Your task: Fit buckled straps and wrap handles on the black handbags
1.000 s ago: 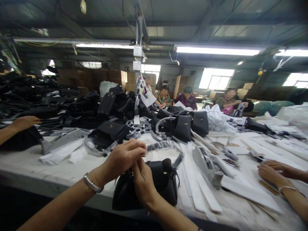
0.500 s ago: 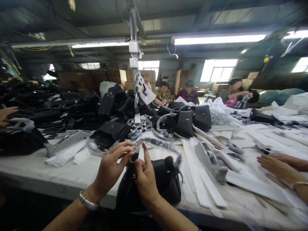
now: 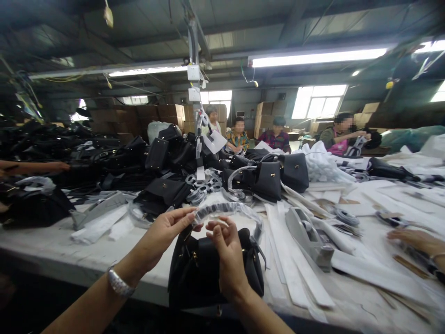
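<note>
A small black handbag (image 3: pixel 201 273) stands at the near edge of the white table (image 3: pixel 52 246). Its handle (image 3: pixel 232 209) is wrapped in clear film and arches over the top. My left hand (image 3: pixel 167 232) pinches the left end of that wrapped handle, with a silver bangle on its wrist. My right hand (image 3: pixel 227 253) hovers over the bag's mouth, fingers curled in a pinch just right of the left hand; whether it grips anything is hidden.
Black handbags (image 3: pixel 267 178) are heaped across the table's middle and left. White paper strips (image 3: pixel 288 273) and a grey tape dispenser (image 3: pixel 308 239) lie to the right. Another person's hand (image 3: pixel 415 241) works at the right edge, another's arm (image 3: pixel 34 167) at left. Several people sit at the far end.
My left hand moved up and right along the wrapped handle. My right hand lifted off the bag's clasp, its fingers now curled above the opening. The view tilted slightly.
</note>
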Available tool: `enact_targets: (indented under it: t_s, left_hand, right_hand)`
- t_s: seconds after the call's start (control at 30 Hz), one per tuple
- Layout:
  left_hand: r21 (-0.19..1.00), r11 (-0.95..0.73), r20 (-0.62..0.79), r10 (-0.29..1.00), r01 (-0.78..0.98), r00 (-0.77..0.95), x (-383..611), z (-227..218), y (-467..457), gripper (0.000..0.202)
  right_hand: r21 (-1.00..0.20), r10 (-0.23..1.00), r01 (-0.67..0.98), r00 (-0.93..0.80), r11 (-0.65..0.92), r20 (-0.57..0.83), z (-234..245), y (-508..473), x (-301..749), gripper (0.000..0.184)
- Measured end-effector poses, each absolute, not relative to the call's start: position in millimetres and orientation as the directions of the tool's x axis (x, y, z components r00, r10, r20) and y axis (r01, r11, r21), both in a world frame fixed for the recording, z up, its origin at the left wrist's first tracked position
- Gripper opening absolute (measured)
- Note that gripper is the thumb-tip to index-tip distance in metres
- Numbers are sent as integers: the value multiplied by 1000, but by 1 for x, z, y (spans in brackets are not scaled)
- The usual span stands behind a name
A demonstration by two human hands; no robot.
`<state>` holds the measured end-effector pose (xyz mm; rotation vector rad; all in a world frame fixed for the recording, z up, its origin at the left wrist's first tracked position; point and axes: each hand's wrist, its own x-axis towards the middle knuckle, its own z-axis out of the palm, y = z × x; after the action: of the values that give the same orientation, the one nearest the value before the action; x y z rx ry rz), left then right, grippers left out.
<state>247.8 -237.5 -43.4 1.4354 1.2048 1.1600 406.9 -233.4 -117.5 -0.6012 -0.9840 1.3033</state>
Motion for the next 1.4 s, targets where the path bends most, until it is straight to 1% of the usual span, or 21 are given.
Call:
enact_targets:
  t_s: [0.07,0.13,0.23,0.27,0.33,0.47,0.6,0.73,0.83,0.93,1.03,1.1,1.13,1.2,1.23,1.27,1.3,1.33,1.4]
  left_hand:
    - [993,-75,65,993,90,103,245,-46,-239,44]
    - [998,-54,48,991,44,123,245,-48,-241,42]
    - [996,-75,67,980,40,188,247,-48,-243,37]
    - [994,-95,81,975,62,207,248,-49,-243,35]
    - [985,-135,110,971,109,212,249,-54,-244,33]
    - [981,-149,132,981,122,140,241,-78,-247,41]
    - [980,-179,165,976,91,139,231,-91,-251,43]
    - [965,-259,253,958,32,132,235,-77,-254,46]
    - [955,-285,267,946,82,182,240,-74,-252,41]
    - [931,-336,300,927,144,224,236,-90,-249,38]
    - [930,-332,285,922,156,263,227,-108,-247,37]
    - [954,-294,277,939,63,202,223,-115,-246,36]
    - [960,-277,279,951,-33,138,224,-116,-245,36]
    - [931,-260,272,962,-254,12,228,-113,-241,35]
    - [905,-261,270,963,-336,-22,232,-111,-238,34]
    - [888,-263,273,962,-378,-28,236,-109,-236,33]
    - [890,-259,277,961,-375,-6,240,-108,-233,34]
    - [908,-257,284,958,-331,34,243,-107,-230,35]
    - [948,-263,288,948,-177,136,245,-107,-225,36]
  right_hand:
    - [-764,970,-621,-27,175,244,-104,-227,421,48]
    - [-691,971,-716,-82,99,224,-85,-220,434,45]
    - [-635,976,-771,-169,-44,138,-58,-215,446,35]
    - [-617,978,-784,-174,-65,117,-52,-215,446,33]
    - [-598,980,-800,-158,-57,118,-48,-219,444,34]
    - [-682,962,-728,-232,-74,144,-55,-230,432,45]
    - [-733,953,-678,-255,-58,161,-54,-231,426,42]
    - [-716,933,-694,-300,-71,198,-43,-229,421,40]
    - [-685,945,-727,-251,-42,208,-40,-227,418,40]
    - [-661,959,-750,-184,7,218,-45,-224,419,41]
    - [-689,953,-725,-216,-10,214,-55,-222,419,44]
    - [-733,938,-679,-283,-50,199,-60,-222,416,45]
    - [-752,930,-655,-315,-68,190,-60,-221,414,44]
    - [-773,920,-630,-345,-79,188,-56,-219,410,41]
    - [-773,917,-632,-342,-64,204,-52,-216,408,40]
    - [-767,916,-640,-331,-42,226,-48,-212,407,39]
    - [-758,916,-652,-317,-23,245,-44,-207,406,37]
    - [-750,917,-662,-304,-9,257,-41,-202,407,34]
    - [-738,927,-674,-275,2,254,-36,-190,410,26]
